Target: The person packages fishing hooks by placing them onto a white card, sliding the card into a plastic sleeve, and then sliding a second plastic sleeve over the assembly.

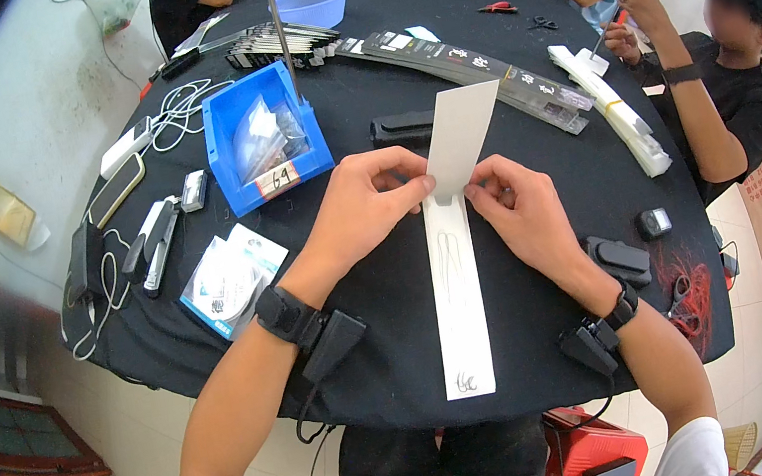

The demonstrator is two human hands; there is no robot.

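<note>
Two hands meet at one white strip (pixel 461 325), which lies lengthwise on the black table (pixel 383 369), from the centre of the frame toward the lower edge. I see its far part stand up as a flap (pixel 462 134), tilted slightly right. Left hand (pixel 375 199): thumb and index finger pinch the left edge at the base of the flap. Right hand (pixel 523 214): thumb and fingertips pinch the right edge at the same level. A thin loop (pixel 450 262) runs along the strip below the fold. Behind the left hand, a black case (pixel 401 129) lies near the flap. Upper left of centre, I locate a blue bin (pixel 320 159) containing clear bags (pixel 264 141). Left of the left forearm lie white packets (pixel 227 284) and a stapler (pixel 161 247). Right of the right wrist are a black box (pixel 619 261), scissors (pixel 680 292) and red thread (pixel 701 310). Upper right, one co-worker (pixel 736 103) sits with both hands raised.
</note>
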